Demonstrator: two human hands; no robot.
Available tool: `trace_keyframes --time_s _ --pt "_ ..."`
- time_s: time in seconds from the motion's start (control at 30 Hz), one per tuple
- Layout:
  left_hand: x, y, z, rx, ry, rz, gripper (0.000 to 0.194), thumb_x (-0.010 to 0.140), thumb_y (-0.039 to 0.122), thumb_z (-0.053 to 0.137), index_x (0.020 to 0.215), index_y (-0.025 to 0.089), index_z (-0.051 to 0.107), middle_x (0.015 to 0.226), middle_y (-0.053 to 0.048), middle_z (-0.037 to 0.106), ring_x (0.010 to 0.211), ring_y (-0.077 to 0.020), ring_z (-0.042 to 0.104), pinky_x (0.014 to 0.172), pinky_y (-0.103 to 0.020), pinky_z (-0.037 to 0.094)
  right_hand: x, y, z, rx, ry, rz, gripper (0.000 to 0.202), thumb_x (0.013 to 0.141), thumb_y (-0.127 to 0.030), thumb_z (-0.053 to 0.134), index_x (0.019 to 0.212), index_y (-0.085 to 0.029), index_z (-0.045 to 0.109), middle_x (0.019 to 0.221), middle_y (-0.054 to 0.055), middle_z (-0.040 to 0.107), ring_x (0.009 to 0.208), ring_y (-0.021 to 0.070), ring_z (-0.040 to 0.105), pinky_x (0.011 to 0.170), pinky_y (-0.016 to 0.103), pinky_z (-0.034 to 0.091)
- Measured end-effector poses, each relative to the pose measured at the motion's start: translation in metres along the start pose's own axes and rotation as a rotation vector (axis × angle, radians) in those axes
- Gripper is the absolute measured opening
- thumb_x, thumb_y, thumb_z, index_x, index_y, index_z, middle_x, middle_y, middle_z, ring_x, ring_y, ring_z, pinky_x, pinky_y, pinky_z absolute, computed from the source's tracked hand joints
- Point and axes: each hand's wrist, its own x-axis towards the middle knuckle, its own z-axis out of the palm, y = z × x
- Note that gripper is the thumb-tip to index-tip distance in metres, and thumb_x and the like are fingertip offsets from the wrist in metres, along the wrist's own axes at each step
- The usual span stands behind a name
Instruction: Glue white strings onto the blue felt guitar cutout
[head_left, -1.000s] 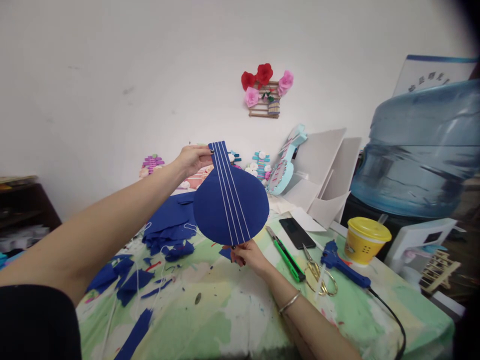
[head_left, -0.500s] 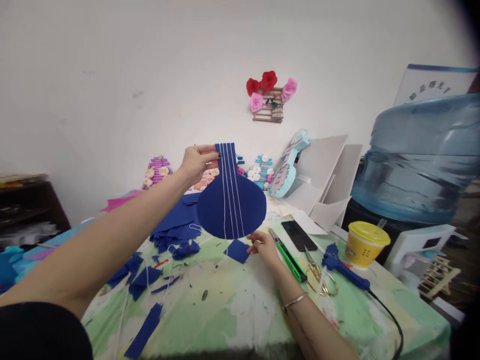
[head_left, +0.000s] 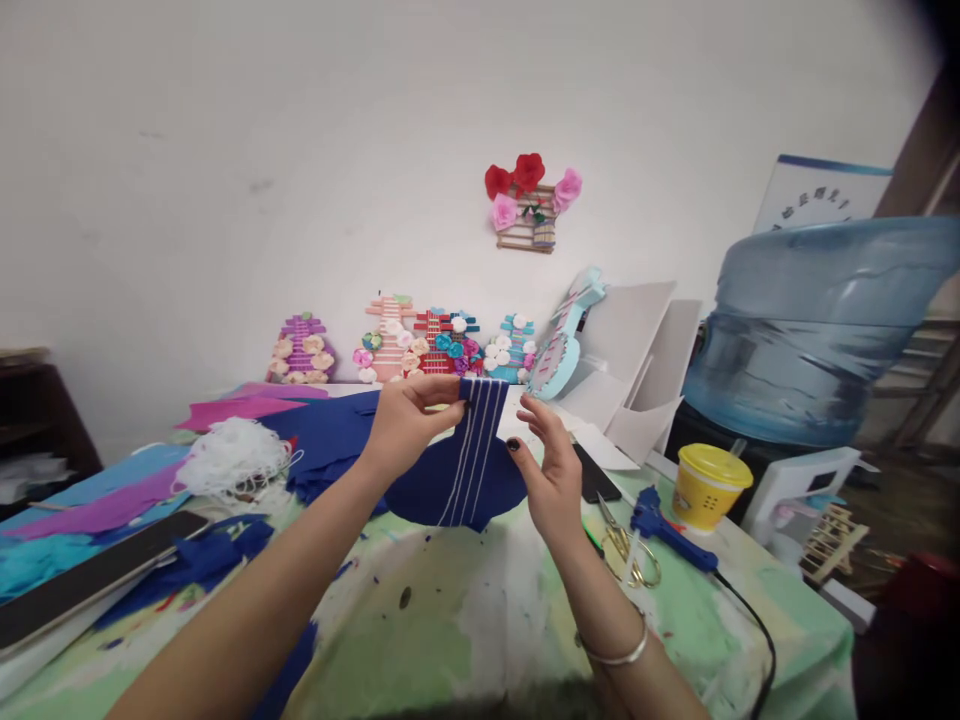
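Observation:
A dark blue lute-shaped cutout (head_left: 427,485) with several white strings down its front stands just above the table, its round body low and its neck up. The top of its neck is pinched between the thumb and fingers of my left hand (head_left: 409,425). My right hand (head_left: 555,475) is raised at the cutout's right side, fingers apart and holding nothing. Its thumb is close to the cutout's edge; I cannot tell whether it touches. Behind my left hand lie dark blue sheets (head_left: 322,430).
Right of my right hand lie gold-handled scissors (head_left: 630,555), a blue glue gun (head_left: 675,535), a dark phone (head_left: 596,475) and a yellow tub (head_left: 712,485). White string (head_left: 232,455) is heaped at left. Decorated lute shapes (head_left: 304,350) lean against the wall. A large water bottle (head_left: 810,340) stands right.
My left hand has lowered the cutout towards the table. My right hand has risen from beside a small blue piece to the cutout's right side. The view has shifted, showing the string heap.

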Motion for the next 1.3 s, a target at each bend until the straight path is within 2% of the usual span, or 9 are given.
trace_keyframes --time_s 0.13,0.27,0.5,0.73,0.83,0.97,1.17,1.3 --pt "-0.019 0.015 0.006 0.029 -0.053 -0.009 0.021 0.058 0.025 0.079 0.079 0.025 0.076 0.079 -0.004 0.075 0.078 -0.0246 0.072 0.069 -0.035 0.060 0.002 -0.038 0.004 0.055 0.028 -0.069 0.041 0.089 -0.021 0.058 0.129 -0.027 0.054 0.129 0.008 0.057 0.117 0.0242 0.054 0.103 0.047 0.041" --pt "-0.031 0.022 0.011 0.021 -0.126 -0.010 0.022 0.060 0.028 0.078 0.082 0.027 0.076 0.081 -0.003 0.075 0.077 -0.0239 0.072 0.071 -0.036 0.061 0.004 -0.052 0.005 0.066 0.058 -0.107 0.032 0.089 -0.017 0.057 0.119 -0.027 0.062 0.119 0.006 0.063 0.115 0.0234 0.056 0.101 0.046 0.045" --pt "-0.031 0.019 0.013 -0.008 -0.111 0.013 0.020 0.062 0.024 0.077 0.081 0.029 0.076 0.079 0.000 0.075 0.076 -0.0215 0.072 0.069 -0.033 0.061 0.011 -0.051 0.013 0.116 0.077 -0.056 0.023 0.087 -0.015 0.058 0.105 -0.025 0.068 0.108 0.006 0.064 0.107 0.0215 0.060 0.095 0.041 0.048" --pt "-0.022 0.012 0.011 -0.018 -0.065 0.026 0.019 0.059 0.025 0.078 0.078 0.029 0.075 0.078 -0.001 0.074 0.074 -0.0216 0.071 0.067 -0.033 0.060 0.021 -0.049 0.019 0.067 0.075 -0.037 0.021 0.084 -0.014 0.059 0.102 -0.024 0.066 0.104 0.005 0.064 0.103 0.0205 0.060 0.091 0.039 0.049" --pt "-0.019 0.007 0.011 -0.020 -0.025 0.024 0.019 0.058 0.025 0.079 0.076 0.027 0.074 0.077 -0.002 0.074 0.072 -0.0224 0.071 0.066 -0.034 0.060 0.024 -0.052 0.022 -0.049 0.148 -0.081 0.022 0.083 -0.014 0.061 0.102 -0.024 0.064 0.107 0.005 0.062 0.107 0.0216 0.057 0.093 0.041 0.046" --pt "-0.018 0.007 0.012 -0.006 -0.009 0.056 0.017 0.060 0.023 0.078 0.077 0.025 0.074 0.075 -0.002 0.074 0.071 -0.0212 0.072 0.067 -0.031 0.061 0.025 -0.058 0.027 -0.229 0.271 -0.146 0.012 0.080 -0.014 0.063 0.090 -0.022 0.062 0.108 0.007 0.058 0.108 0.0236 0.054 0.092 0.043 0.044" --pt "-0.022 0.012 0.011 0.002 -0.049 0.096 0.017 0.067 0.021 0.076 0.083 0.017 0.073 0.079 -0.002 0.074 0.073 -0.0182 0.072 0.068 -0.025 0.061 0.021 -0.063 0.034 -0.333 0.377 -0.111 0.010 0.078 -0.014 0.065 0.084 -0.020 0.060 0.106 0.008 0.055 0.108 0.0241 0.054 0.089 0.043 0.045" --pt "-0.022 0.012 0.010 -0.006 -0.050 0.103 0.016 0.068 0.019 0.076 0.083 0.016 0.072 0.079 -0.002 0.074 0.073 -0.0165 0.072 0.066 -0.020 0.060 0.019 -0.063 0.037 -0.361 0.379 -0.117 0.007 0.079 -0.013 0.065 0.077 -0.019 0.062 0.105 0.008 0.055 0.104 0.0230 0.055 0.090 0.042 0.044"
